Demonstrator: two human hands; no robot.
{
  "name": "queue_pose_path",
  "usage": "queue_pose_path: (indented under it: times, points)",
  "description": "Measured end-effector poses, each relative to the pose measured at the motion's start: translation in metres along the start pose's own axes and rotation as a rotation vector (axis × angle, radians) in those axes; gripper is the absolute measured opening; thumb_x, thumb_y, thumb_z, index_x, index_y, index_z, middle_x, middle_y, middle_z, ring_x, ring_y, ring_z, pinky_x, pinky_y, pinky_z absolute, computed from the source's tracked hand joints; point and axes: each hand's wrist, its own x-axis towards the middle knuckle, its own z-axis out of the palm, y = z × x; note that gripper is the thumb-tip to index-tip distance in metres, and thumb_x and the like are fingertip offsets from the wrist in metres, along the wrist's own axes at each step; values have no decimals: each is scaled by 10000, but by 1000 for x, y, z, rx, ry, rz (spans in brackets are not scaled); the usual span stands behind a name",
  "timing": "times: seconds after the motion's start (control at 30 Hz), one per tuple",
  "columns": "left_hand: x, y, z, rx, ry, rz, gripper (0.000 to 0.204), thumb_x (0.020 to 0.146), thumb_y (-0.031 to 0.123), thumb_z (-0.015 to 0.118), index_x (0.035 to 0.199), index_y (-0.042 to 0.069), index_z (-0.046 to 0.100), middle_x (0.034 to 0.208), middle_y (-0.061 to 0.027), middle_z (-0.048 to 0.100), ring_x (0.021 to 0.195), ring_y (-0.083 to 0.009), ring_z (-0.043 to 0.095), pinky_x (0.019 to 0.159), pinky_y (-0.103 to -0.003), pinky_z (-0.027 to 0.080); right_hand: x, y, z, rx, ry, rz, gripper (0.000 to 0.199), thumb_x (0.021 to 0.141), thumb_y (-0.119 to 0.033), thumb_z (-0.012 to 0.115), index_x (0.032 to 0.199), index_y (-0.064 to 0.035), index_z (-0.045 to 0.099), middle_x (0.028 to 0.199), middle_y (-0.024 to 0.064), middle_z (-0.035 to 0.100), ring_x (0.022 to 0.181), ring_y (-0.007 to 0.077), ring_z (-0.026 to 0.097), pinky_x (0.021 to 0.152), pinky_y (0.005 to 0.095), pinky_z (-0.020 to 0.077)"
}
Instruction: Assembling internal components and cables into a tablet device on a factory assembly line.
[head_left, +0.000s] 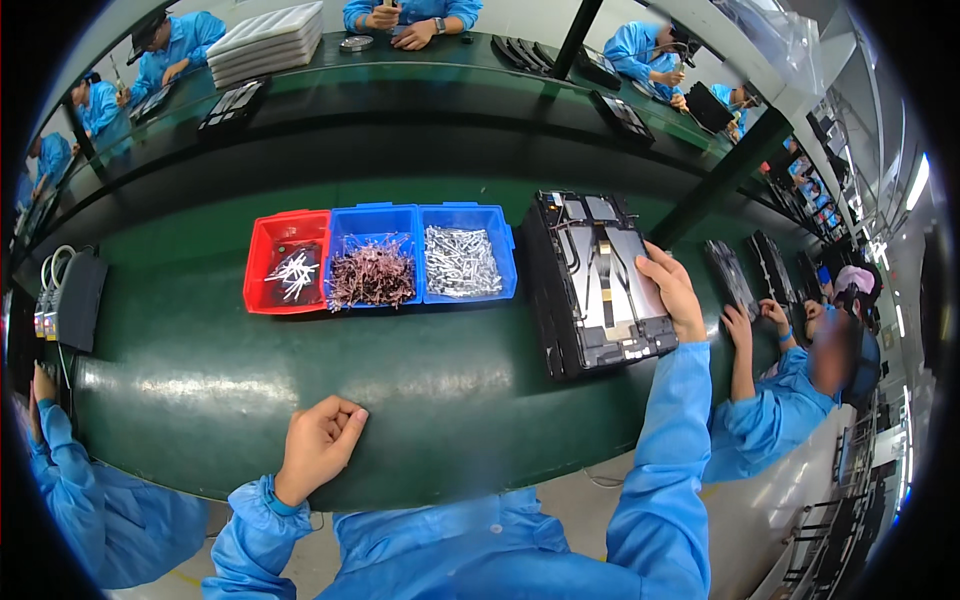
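Stack [558, 325]: dark, box-like units piled on my green bench [180, 360], right of the bins. Top unit [603, 280]: black frame, silver plates across the face, black cables spreading downward, dark strip with tan ends up the middle, small parts along the lower edge.

Right hand [675, 295]: partly open, thumb and finger at the top unit's right edge, touching; remaining fingers hidden, so I cannot tell whether it grips.

Left hand [322, 440]: loosely curled, nothing showing in it, near the bench's front edge; the stack lies well apart, ahead and to its right.

Bins, side by side left of the stack: red bin [257, 265], white sticks; middle blue bin [373, 222], reddish-brown pieces; right blue bin [508, 270], silvery pieces.
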Motion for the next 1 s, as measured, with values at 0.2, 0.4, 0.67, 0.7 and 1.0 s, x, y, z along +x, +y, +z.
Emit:
queue_pose_path:
  times: [0.2,0.4,0.67,0.7,1.0]
  points:
    - [0,0,1,48,15,23,149,956,102,733,889,-26,700,553,-29,609,443,-59,551,435,-264,371,-1,-4,6,-100,41,11,563,967,-109,724,1454,95,526,1249,119,705,1079,135,666,952,236,507]
    - [2,7,2,79,-10,-7,150,949,104,737,882,-26,704,561,-36,629,452,-68,561,438,-271,375,-3,-14,-13,-518,276,-225,315,969,-204,754,1208,0,744,954,-6,727,788,35,592,638,199,452]
    - [16,37,29,-54,-317,-89,423,946,254,754,1243,-36,675,945,-88,759,658,-166,737,625,-302,568,-7,32,-37,40,34,197,695,1022,-602,573,1321,21,648,1207,97,713,1107,200,655,976,329,495]
    - [19,40,38,-65,-308,-94,423,946,254,754,1243,-36,675,945,-88,759,658,-166,737,625,-302,568,-9,38,-38,202,-45,300,667,1024,-573,588,1302,30,651,1223,102,708,1120,209,656,991,332,493]
    - [66,51,148,-486,-534,71,837,1003,379,705,1584,-58,291,1582,-228,391,1129,-257,680,644,-322,602,-10,46,-29,230,145,287,512,910,-329,680,1255,48,651,1145,204,747,967,322,745,903,414,607]
